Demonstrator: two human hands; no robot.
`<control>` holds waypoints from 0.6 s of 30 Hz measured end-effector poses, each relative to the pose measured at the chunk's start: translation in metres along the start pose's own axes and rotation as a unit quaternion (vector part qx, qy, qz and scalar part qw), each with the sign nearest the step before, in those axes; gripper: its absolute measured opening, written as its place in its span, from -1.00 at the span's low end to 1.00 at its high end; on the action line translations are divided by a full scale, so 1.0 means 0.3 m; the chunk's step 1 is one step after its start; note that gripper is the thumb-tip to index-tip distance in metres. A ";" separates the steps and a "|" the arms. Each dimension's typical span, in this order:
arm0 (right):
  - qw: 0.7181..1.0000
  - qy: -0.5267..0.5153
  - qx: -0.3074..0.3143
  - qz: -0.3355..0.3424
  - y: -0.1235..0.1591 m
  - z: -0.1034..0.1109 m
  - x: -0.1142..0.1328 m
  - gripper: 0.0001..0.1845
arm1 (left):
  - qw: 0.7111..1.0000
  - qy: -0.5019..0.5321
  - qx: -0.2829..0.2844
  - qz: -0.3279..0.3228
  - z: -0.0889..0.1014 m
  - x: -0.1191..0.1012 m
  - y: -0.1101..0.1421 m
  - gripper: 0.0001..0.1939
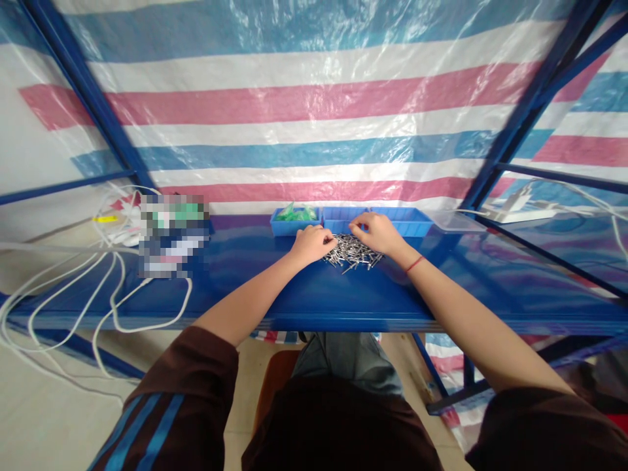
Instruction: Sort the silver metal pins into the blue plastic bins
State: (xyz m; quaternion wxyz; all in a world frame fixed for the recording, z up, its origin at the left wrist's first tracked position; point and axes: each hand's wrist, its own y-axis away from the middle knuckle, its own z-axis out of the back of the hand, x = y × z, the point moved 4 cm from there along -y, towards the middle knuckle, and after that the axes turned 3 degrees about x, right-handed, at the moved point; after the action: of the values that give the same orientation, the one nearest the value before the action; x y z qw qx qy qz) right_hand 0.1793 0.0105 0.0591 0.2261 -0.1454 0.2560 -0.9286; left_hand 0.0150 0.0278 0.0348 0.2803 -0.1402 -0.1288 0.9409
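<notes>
the tabletop (333, 294) carries a loose metal pile (350, 254) of thin pieces; with so many heaped together, much of the work seems left, and no finished portion can be made out. at the pile's left edge, the left hand (313, 243) has curled fingers; at its right, the right hand (379, 231) bends its fingers toward the thumb. whether either grasps a piece, i cannot tell. beyond the pile stand blue bins (415, 229), the leftmost holding green pieces (294, 213).

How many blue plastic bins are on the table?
3: the left bin, holding bright green pieces; then the middle bin and right bin, both partly behind the right hand.
</notes>
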 end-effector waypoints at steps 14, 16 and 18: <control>0.998 -0.050 0.021 0.038 0.005 -0.022 0.040 -0.73 | 0.999 0.007 -0.005 -0.035 -0.002 -0.012 -0.002 -0.77; 0.998 -0.051 0.026 0.042 0.006 -0.024 0.045 -0.73 | 0.999 0.019 0.000 -0.033 -0.008 -0.005 -0.007 -0.75; 0.997 -0.051 0.030 0.045 0.006 -0.026 0.047 -0.73 | 0.999 0.032 0.007 -0.031 -0.014 -0.001 -0.010 -0.78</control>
State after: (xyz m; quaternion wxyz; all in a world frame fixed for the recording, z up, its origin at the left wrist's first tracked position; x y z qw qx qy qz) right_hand 0.1649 0.0052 0.0539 0.2848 -0.1745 0.2222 -0.9160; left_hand 0.0182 0.0308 0.0319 0.3147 -0.1642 -0.1178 0.9274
